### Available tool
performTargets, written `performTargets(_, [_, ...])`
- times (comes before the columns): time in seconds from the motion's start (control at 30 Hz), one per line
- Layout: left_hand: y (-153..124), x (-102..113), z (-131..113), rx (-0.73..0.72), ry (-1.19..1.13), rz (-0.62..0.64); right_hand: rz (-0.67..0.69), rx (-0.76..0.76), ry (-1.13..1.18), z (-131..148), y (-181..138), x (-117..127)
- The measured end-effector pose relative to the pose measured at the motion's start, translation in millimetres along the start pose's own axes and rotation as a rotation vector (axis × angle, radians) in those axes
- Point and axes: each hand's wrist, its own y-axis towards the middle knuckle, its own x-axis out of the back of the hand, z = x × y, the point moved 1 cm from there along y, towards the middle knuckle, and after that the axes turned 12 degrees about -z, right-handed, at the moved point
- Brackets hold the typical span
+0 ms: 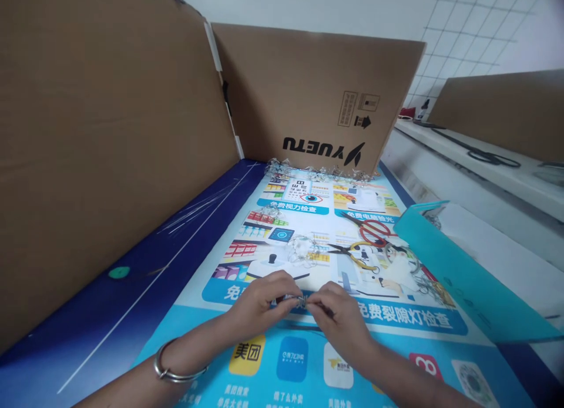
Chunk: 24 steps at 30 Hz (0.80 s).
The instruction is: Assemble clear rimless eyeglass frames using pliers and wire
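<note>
My left hand (268, 299) and my right hand (337, 311) meet above the printed sheet, fingertips nearly touching. Between them is a small wiry, silvery piece (302, 301), pinched by thumb and fingers from both sides; its exact kind is too small to make out. A thin dark strand (304, 327) shows just below the hands. Beyond them lies a loose tangle of fine wire (304, 249). To the right rest yellow-handled scissors (356, 255) and red-handled scissors (374, 231), both with blades pointing left.
Cardboard panels (308, 91) stand at the back and left. Along the back panel's foot lie several wiry clumps (326, 174). A teal box (476, 279) sits at right, near a white ledge (467, 144) with black scissors (493, 158). A green disc (118, 272) lies left.
</note>
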Motion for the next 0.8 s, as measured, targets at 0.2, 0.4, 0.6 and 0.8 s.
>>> performTargets(0.2, [-5,-4,2,-0.129,0.264,0.074,0.055,-0.006,-0.012,-7,-1,-3])
performTargets(0.4, [-3,-6,-8,-0.193,0.595,0.161,0.211,-0.031,-0.012,-4,11,-1])
performTargets(0.6, [4,-15,-17,-0.242,0.755,0.211,0.363,-0.064,0.021,-8,31,11])
performTargets(0.8, [20,-24,-16,-0.189,0.773,0.225,0.535,-0.133,0.05,-25,53,21])
